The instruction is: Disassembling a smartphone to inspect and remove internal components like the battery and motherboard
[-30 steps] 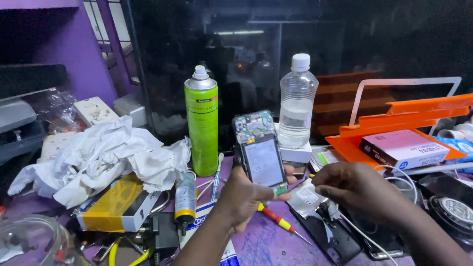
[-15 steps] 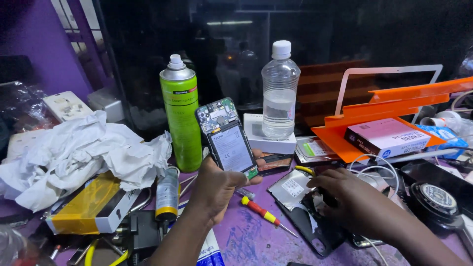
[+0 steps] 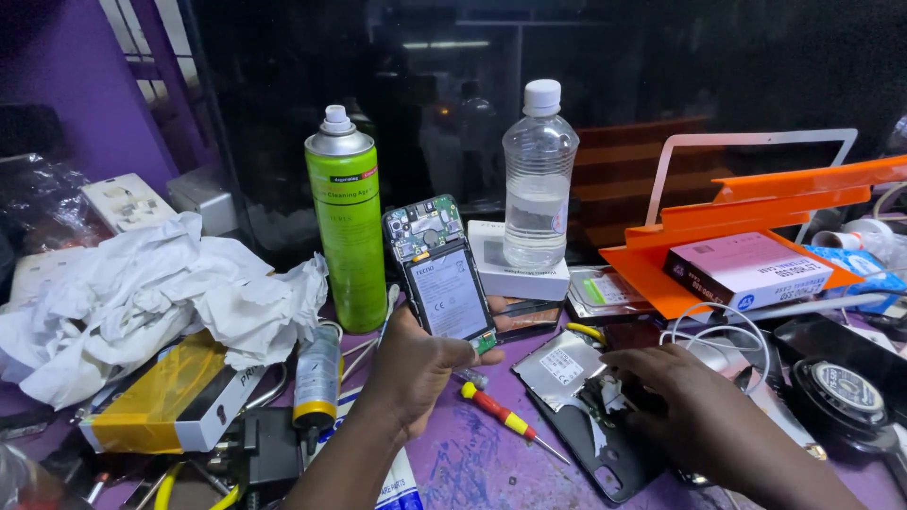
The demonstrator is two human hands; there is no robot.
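Observation:
My left hand holds an opened phone upright, its circuit board and battery facing me. My right hand rests palm down on the purple table, fingers on a dark phone back cover with a grey metal plate beside it. A red and yellow screwdriver lies between the two hands. What the right fingers grip is hidden.
A green spray can and a clear water bottle on a white box stand behind. Crumpled white cloth and a yellow-taped box lie left. An orange tray with a pink box sits right, beside white cables.
My left hand has kept the phone raised while the view shifted left. My right hand moved down from near the phone onto the back cover on the table.

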